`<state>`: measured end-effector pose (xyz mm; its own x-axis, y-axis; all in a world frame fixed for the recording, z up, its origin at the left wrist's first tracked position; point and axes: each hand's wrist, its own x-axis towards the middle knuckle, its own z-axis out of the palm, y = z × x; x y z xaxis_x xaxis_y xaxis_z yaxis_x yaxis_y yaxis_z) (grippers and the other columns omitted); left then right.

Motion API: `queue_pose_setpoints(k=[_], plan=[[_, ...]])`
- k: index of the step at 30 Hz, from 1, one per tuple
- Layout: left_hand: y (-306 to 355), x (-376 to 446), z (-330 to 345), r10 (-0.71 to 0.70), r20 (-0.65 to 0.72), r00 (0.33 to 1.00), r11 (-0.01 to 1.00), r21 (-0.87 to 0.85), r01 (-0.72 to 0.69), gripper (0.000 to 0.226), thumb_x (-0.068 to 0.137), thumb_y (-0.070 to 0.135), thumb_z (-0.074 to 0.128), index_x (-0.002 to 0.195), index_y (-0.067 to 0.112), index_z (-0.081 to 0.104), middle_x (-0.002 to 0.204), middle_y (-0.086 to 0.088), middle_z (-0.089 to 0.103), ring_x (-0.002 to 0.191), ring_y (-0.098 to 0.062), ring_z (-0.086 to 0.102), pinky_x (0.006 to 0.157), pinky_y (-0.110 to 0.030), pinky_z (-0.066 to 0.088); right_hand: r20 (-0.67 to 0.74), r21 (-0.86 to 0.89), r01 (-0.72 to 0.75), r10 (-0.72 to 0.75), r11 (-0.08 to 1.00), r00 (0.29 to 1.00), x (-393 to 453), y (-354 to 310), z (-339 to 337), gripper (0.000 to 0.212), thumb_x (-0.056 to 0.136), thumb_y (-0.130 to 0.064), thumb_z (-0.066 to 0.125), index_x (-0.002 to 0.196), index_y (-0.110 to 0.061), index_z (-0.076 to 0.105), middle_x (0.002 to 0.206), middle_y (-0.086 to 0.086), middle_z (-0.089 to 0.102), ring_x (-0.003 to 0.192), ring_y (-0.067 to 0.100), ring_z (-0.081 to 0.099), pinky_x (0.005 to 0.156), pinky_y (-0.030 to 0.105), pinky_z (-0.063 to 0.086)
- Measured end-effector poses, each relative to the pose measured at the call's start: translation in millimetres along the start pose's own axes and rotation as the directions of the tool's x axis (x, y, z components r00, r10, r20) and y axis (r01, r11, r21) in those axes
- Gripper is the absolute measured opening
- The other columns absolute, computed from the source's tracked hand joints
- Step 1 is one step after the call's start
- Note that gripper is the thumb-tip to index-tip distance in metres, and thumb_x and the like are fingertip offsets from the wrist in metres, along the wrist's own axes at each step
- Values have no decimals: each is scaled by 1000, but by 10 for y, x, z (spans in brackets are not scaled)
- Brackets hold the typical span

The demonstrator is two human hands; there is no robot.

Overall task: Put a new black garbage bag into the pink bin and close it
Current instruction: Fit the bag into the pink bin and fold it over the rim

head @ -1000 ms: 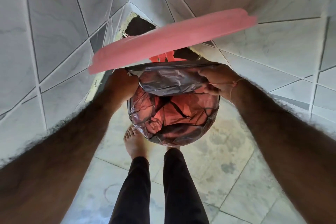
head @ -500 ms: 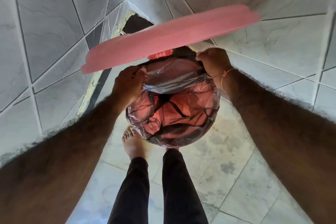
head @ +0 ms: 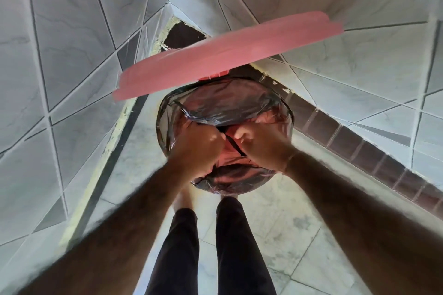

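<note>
Fingers of left hand (head: pixel 194 148) curled into bag plastic at mid-frame, knuckles up, seem to be gripping a fold; right hand (head: pixel 260 145) mirrors it just beside, fingers bent down into the liner, exact pinch hidden. Both hands sit inside the mouth of the pink bin (head: pixel 165 127), near its front half, almost touching each other. Black garbage bag (head: pixel 223 105) already lines the bin, rim folded over the edge; loose film bunched ahead of the hands, toward frame top. Pink lid (head: pixel 227 57) stands open above and behind the bin, long axis running lower left to upper right. Lid lies straight beyond both hands; right hand looks slightly nearer its raised end. Tiled floor (head: pixel 299 211) below, legs at bottom centre.
</note>
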<state>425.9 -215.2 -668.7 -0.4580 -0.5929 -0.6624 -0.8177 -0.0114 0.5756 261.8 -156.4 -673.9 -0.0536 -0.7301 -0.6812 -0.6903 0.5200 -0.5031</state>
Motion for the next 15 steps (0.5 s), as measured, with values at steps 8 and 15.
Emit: queue_pose_setpoints(k=[8, 15], plan=[[-8, 634, -466, -145, -222, 964, 974, -206, 99, 17, 84, 11, 53, 84, 17, 70, 93, -15, 74, 87, -31, 70, 82, -39, 56, -12, 261, -289, 303, 921, 953, 755, -89, -498, 32, 89, -5, 48, 116, 3, 64, 119, 28, 65, 110, 42, 62, 93, 47, 54], [-205, 442, -486, -113, -276, 954, 985, -156, 72, 23, 88, 26, 55, 103, 14, 67, 101, -6, 69, 95, -24, 63, 85, -34, 49, -352, 200, -364, 413, 910, 840, 547, 83, -611, 30, 90, -21, 52, 107, -2, 67, 115, 19, 68, 110, 36, 60, 89, 31, 46]])
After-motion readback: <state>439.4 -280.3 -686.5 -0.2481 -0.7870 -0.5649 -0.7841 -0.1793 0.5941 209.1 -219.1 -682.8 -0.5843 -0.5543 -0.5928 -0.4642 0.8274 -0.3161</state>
